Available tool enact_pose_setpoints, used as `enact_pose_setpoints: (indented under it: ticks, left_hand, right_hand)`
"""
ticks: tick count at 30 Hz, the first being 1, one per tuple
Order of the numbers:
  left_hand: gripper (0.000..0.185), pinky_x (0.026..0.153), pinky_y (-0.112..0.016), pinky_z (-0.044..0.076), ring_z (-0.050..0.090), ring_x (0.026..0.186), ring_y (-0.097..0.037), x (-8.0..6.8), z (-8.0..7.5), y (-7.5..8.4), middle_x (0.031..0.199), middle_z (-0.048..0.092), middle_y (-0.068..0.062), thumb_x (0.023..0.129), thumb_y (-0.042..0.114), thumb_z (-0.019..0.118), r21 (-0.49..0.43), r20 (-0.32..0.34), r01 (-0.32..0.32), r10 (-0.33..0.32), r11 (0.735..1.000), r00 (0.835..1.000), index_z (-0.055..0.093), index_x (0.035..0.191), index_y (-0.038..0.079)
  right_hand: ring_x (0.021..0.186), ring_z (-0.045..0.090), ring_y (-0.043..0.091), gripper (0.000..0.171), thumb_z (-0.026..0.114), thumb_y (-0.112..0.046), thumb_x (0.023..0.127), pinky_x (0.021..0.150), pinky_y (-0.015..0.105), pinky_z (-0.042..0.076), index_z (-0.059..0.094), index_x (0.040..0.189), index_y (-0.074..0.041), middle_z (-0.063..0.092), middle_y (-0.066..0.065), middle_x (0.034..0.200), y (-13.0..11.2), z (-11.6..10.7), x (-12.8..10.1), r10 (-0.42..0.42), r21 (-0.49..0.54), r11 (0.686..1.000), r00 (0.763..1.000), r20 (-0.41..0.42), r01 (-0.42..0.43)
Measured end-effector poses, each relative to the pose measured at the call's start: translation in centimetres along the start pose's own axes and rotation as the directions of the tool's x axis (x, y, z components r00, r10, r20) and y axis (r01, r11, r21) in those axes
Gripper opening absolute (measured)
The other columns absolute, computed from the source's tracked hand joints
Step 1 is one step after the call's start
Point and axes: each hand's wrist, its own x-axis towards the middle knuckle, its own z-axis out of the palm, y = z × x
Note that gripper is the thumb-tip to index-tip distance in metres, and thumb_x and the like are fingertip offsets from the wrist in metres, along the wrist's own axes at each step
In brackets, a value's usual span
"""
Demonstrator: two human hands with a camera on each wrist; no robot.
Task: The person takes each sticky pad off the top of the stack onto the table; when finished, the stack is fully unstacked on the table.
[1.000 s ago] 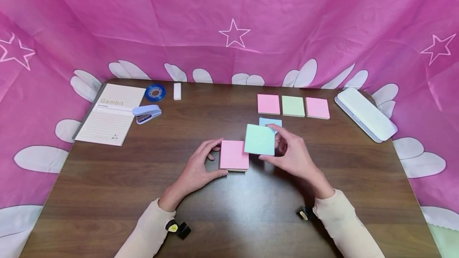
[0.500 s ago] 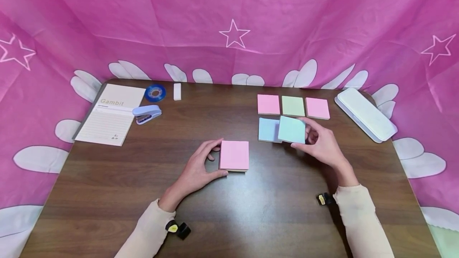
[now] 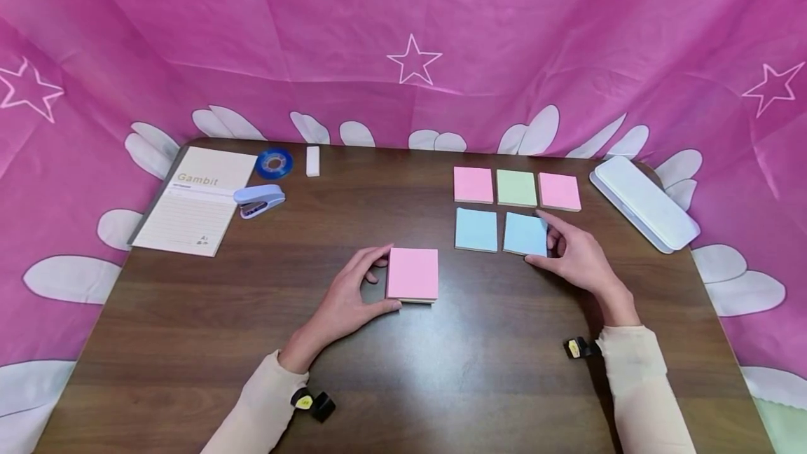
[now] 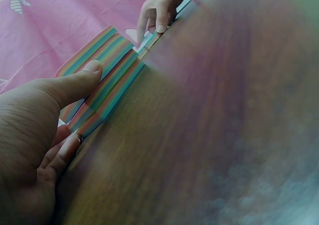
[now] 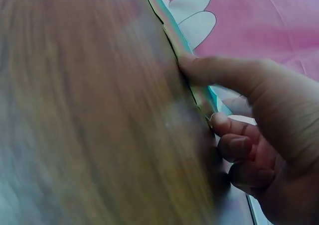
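Observation:
My left hand grips the left side of a stack of sticky note pads with a pink top, thumb at the near edge and fingers at the far one. In the left wrist view the stack's sides show coloured stripes. Farther right, my right hand holds a blue sticky note pad by its right edge, between thumb and forefinger. That pad lies slightly turned on the table, a small gap from a second blue sticky note pad. The other right fingers are curled.
Behind the blue pads stand a pink pad, a green pad and another pink pad in a row. A white case is at right. At left are a notebook, stapler, blue tape roll and white eraser-like block.
My right hand has carried the blue pad off to the right from above the stack and lowered it beside the other blue pad. The left hand and its stack have stayed put.

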Motion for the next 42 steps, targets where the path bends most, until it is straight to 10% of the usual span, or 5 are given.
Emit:
enact_pose_setpoints:
  ticks: [16,25,33,42]
  left_hand:
    - [0.097,0.098,-0.039,0.052,0.059,0.118,-0.019,-0.2,-0.1,0.1,0.155,0.056,-0.003,0.086,0.026,0.100,0.002,0.008,0.016,-0.016,1.000,1.000,0.049,0.168,0.020]
    - [0.097,0.099,-0.038,0.052,0.059,0.121,-0.019,-0.1,-0.2,0.1,0.154,0.056,-0.002,0.085,0.027,0.100,-0.001,0.009,0.022,-0.022,1.000,1.000,0.049,0.168,0.021]
    - [0.097,0.097,-0.040,0.052,0.060,0.117,-0.019,-0.1,-0.2,0.2,0.154,0.057,-0.002,0.086,0.025,0.100,-0.001,0.004,0.001,-0.001,1.000,1.000,0.049,0.168,0.021]
    - [0.097,0.096,-0.037,0.052,0.060,0.115,-0.018,0.0,-0.1,0.1,0.153,0.057,-0.002,0.085,0.025,0.101,0.010,0.005,-0.018,0.018,1.000,1.000,0.049,0.167,0.019]
  right_hand:
    - [0.083,0.053,0.024,0.078,0.100,-0.020,0.084,0.072,0.033,0.040,0.061,0.150,-0.002,0.061,0.009,0.101,0.1,0.5,0.0,0.024,0.004,1.000,0.999,-0.044,-0.024]
    - [0.079,0.052,0.020,0.104,0.102,-0.023,0.083,0.072,0.026,0.039,0.045,0.168,-0.008,0.056,0.008,0.093,-0.5,0.3,-0.1,0.025,0.057,0.998,0.998,-0.061,-0.022]
    - [0.071,0.048,0.014,0.077,0.097,-0.005,0.085,0.064,0.021,0.038,0.063,0.154,-0.008,0.054,0.004,0.085,-4.2,1.4,0.2,-0.154,0.174,0.968,0.976,-0.153,0.180]
    - [0.066,0.049,0.007,0.066,0.095,-0.011,0.087,0.063,0.025,0.042,0.068,0.147,-0.002,0.057,-0.005,0.080,-10.3,4.4,-0.1,-0.314,0.187,0.928,0.946,-0.078,0.323]
